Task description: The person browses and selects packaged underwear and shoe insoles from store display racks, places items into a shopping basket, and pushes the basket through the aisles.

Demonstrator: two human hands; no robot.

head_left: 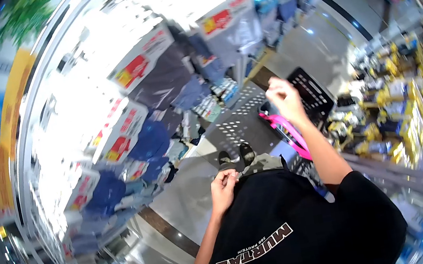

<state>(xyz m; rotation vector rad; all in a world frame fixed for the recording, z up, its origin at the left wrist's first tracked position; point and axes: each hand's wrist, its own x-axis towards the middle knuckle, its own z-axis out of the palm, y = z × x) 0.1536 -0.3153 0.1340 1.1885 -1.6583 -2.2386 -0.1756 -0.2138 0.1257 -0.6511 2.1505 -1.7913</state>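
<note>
Right of centre, the half-curled right hand (284, 97) hangs near a black basket (313, 91) and its pink handle (290, 133); mid-frame, the left hand (224, 185) curls loosely by the shirt (288, 197); any grip is unclear.

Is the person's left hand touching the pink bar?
No, the left hand is near the black shirt, clearly apart from the pink bar.

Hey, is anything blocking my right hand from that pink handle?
Nothing visible stands between your right hand and the pink handle. They appear close together, but this single view doesn't show whether they touch.
</note>
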